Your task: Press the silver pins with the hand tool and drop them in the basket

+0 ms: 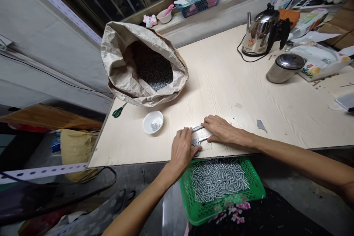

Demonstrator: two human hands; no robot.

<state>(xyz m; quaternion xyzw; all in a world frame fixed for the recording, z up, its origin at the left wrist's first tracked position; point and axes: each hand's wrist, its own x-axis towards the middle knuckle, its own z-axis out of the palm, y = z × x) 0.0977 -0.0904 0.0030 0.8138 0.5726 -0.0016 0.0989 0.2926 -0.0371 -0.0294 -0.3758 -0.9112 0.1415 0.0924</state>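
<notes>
A grey metal tool with a slim bar and a curved, looped part (pixel 197 141) lies low over the front edge of the table; its exact kind is hard to make out. My left hand (pixel 182 146) is closed round its left end, thumb toward the edge. At its right end my right hand (pixel 221 129) grips it with bent fingers. Just below, a green plastic basket (pixel 257 188) holds many small silvery screw-like metal pieces (pixel 219 180). To the left of my hands, a white bowl (pixel 146 124) contains several such pieces.
A large woven sack (pixel 116 53) of dark metal pieces stands open at the back left, green-handled scissors (pixel 118 112) near it. A steel kettle (pixel 258 33), a lidded metal canister (pixel 283 70) and packages occupy the back right. A grey scrap (pixel 260 125) lies right of my hands.
</notes>
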